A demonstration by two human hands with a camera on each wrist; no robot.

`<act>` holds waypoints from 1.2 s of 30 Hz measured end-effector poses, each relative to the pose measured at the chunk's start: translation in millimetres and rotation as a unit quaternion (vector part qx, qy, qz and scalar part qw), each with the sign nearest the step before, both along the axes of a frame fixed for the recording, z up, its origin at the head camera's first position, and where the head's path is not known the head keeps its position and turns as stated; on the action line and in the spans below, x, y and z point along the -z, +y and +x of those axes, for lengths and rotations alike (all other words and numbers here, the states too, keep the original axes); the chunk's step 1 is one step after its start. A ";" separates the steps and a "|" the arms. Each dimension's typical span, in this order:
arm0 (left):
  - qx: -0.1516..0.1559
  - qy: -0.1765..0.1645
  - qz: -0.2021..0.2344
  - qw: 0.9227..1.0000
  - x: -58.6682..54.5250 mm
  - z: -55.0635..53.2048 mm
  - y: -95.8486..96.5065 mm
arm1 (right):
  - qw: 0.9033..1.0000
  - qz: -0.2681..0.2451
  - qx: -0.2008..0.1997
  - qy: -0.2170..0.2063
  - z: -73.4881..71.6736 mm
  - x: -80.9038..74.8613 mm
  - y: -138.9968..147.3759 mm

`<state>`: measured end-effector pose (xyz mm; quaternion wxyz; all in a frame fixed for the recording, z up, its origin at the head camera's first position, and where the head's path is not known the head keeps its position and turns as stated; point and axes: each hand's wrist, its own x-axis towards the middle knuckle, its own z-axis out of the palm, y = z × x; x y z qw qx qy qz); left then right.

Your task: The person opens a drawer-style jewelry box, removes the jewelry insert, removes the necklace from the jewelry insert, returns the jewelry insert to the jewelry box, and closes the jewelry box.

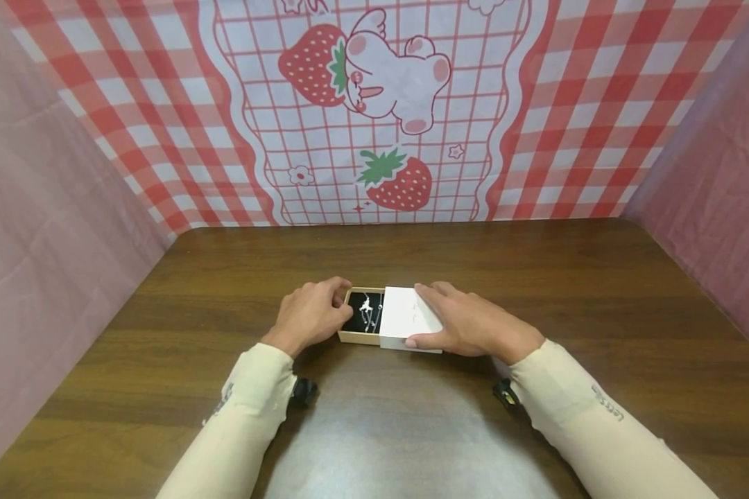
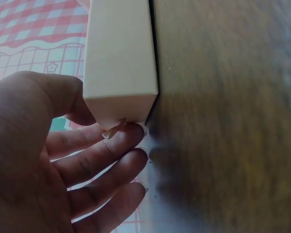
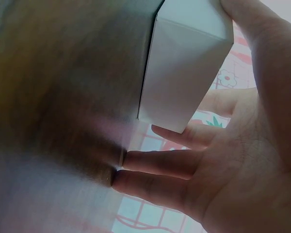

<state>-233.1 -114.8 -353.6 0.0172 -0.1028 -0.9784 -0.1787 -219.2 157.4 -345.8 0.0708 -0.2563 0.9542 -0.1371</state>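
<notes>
Reaching in from the lower edge of the head view, two cream sleeves met at a small sliding gift box on the brown table (image 1: 537,277), a little below the middle of the frame. The left hand (image 1: 308,315) held the tan inner tray (image 1: 357,337) at its left end, fingers curled round the end wall, so its grip was closed on the tray; the left wrist view showed fingertips (image 2: 136,130) tucked against the tray's corner. The right hand (image 1: 468,322) lay over the white sleeve cover (image 1: 406,315), thumb along the near edge and fingers spread across the top and far side, a loose clasp on the cover rather than a flat rest. The tray stood partly drawn out to the left, and a silver necklace (image 1: 368,312) lay on its black lining. The step in hand looked like sliding tray and cover apart or together; which of the two could not be told. Either way the next move would call for a straight pull or push along the box, one hand bracing each part, without tipping the tray. The box's long axis ran left to right across the frame, open end pointing left. Behind, at the far edge, hung the red checked strawberry cloth (image 1: 387,138).
</notes>
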 end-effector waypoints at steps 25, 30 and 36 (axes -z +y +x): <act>-0.007 -0.004 0.014 1.000 1.3 -1.0 -0.7 | 1.000 -0.005 -0.003 -0.002 -0.1 -2.4 1.0; -0.007 -0.002 0.012 1.000 2.3 -1.2 -1.2 | 1.000 -0.010 -0.006 -0.001 -0.2 -1.9 1.1; -0.007 -0.007 0.014 1.000 2.5 -1.1 -1.2 | 1.000 -0.013 -0.016 -0.007 0.2 -1.9 4.0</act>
